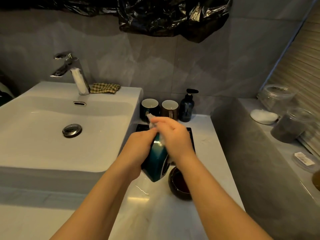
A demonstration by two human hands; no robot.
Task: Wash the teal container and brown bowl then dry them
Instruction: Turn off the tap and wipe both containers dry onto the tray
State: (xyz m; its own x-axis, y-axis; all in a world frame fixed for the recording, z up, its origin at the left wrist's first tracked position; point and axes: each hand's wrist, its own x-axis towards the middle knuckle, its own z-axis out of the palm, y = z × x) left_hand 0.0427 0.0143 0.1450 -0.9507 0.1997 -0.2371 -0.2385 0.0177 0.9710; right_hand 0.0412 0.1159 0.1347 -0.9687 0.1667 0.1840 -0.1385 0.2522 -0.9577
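Left hand [138, 149] holds the tilted teal container [155, 161] while right hand [174, 137] presses white tissue [152, 121] (crumpled) on it.

Blurred white wad [152, 120] above hands

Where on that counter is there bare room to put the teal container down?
The counter is bare in front, between the sink and the brown bowl, and right of the black tray up to the grey ledge. It is crowded at the back: two mugs and a pump bottle.
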